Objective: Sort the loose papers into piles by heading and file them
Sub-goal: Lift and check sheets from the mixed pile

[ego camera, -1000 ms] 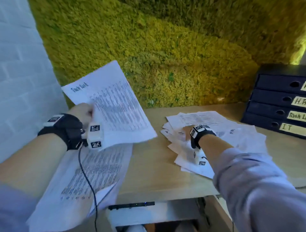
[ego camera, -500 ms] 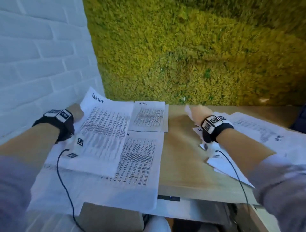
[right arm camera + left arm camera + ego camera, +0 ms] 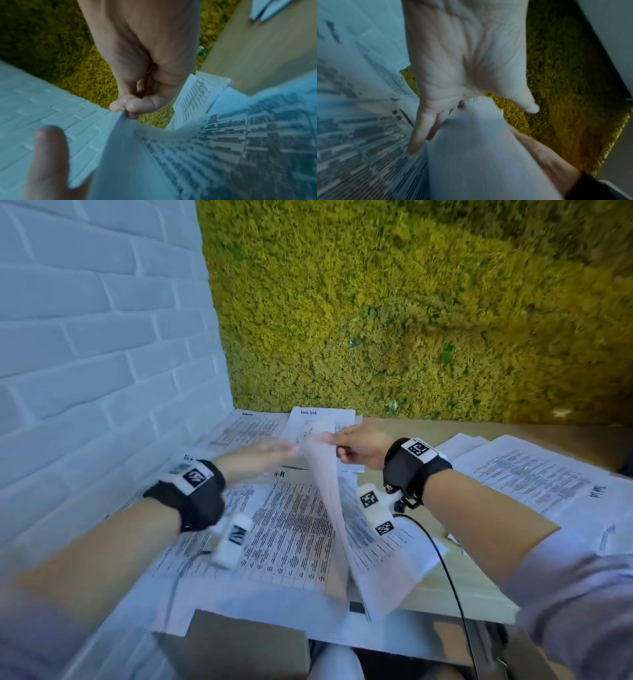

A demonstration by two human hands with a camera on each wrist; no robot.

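Observation:
My right hand (image 3: 327, 438) pinches the top edge of a printed sheet (image 3: 330, 508) between thumb and fingers and holds it almost edge-on above the sorted papers; the pinch (image 3: 125, 108) shows close up in the right wrist view. My left hand (image 3: 291, 449) is flat with straight fingers beside that sheet, its fingers (image 3: 416, 142) against the blank back of the sheet (image 3: 479, 155). Below lie a large sheet headed with an "R" (image 3: 284, 529), a "Task List" pile (image 3: 322, 419) at the back and another pile (image 3: 246, 429) at the back left.
A loose heap of unsorted papers (image 3: 534, 477) covers the right of the wooden table (image 3: 479, 583). A white brick wall (image 3: 85, 354) closes the left side and a moss wall (image 3: 411, 320) the back. Cables hang from both wrists.
My left hand has let go of the "Task List" sheet and opened. My right hand has lifted a sheet from the right heap and carried it left over the sorted papers.

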